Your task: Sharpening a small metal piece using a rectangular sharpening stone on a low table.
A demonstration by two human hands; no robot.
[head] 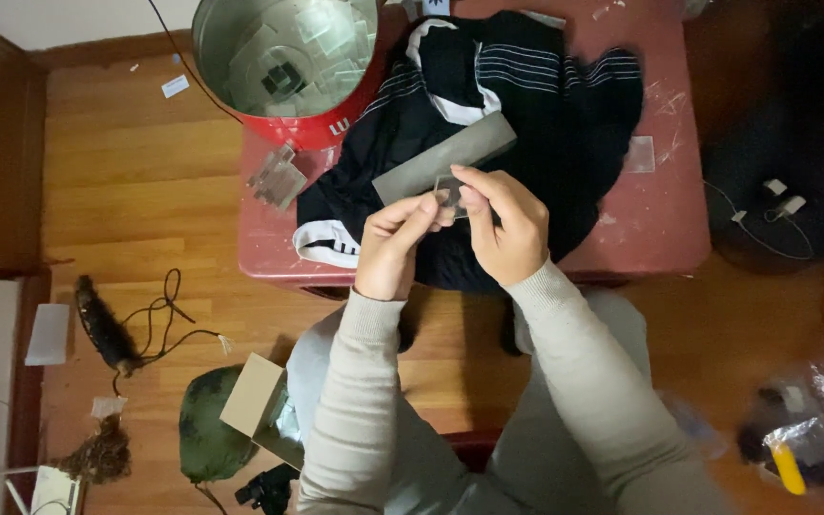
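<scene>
My left hand and my right hand meet above a low red table, both pinching a small clear plastic piece between thumbs and fingertips. Just behind the piece a flat grey rectangular block lies aslant on a black garment with white stripes that is spread over the tabletop. A small stack of clear plastic pieces rests on the table to the left of the garment.
A red metal bucket holding several clear plastic pieces stands at the table's back left. On the wooden floor lie a black cable, a green cap, a cardboard box, and a plastic bag at right.
</scene>
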